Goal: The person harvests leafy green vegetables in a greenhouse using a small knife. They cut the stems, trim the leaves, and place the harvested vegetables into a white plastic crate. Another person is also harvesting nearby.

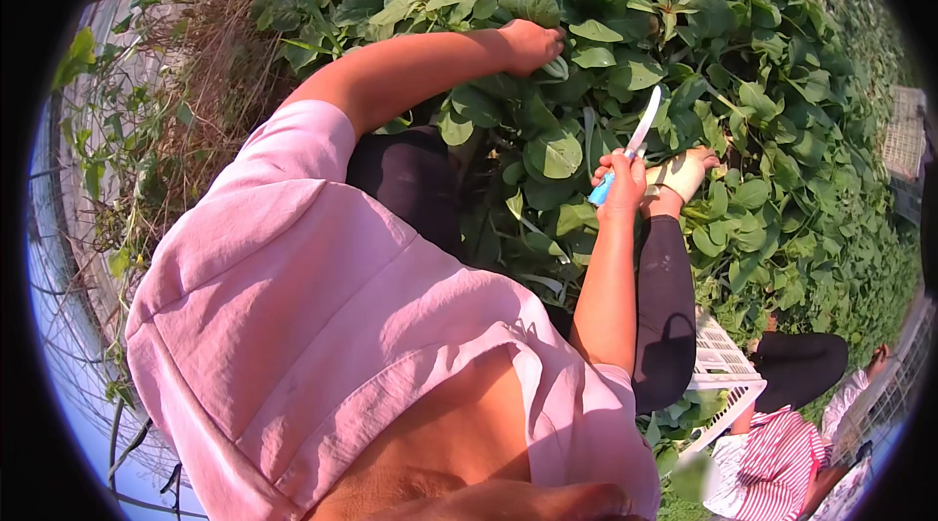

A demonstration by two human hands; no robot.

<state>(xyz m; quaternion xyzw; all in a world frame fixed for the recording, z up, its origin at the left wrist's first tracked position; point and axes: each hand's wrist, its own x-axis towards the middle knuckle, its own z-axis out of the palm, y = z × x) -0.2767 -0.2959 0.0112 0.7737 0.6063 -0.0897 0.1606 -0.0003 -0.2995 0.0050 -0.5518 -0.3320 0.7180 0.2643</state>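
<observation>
Among broad green leaves near the top, my left hand (535, 48) reaches in beside a rounded leaf (530, 3); its fingertips are partly hidden, so whether it grips a leaf is unclear. My right hand (623, 184) is closed around the blue handle of a knife (645, 118), whose pale, slightly curved blade points up and away above the plants. Right beside that hand is my foot in a pale slipper (678, 173), below a dark trouser leg. Leafy green plants (553, 154) fill the ground between both hands.
A white plastic crate (725, 367) stands by my leg at the lower right. Close to it, a person in a red-striped top (780, 448) sits or crouches. Another pale crate (905, 132) is at the far right. Dry brown stalks (212, 74) line the left side.
</observation>
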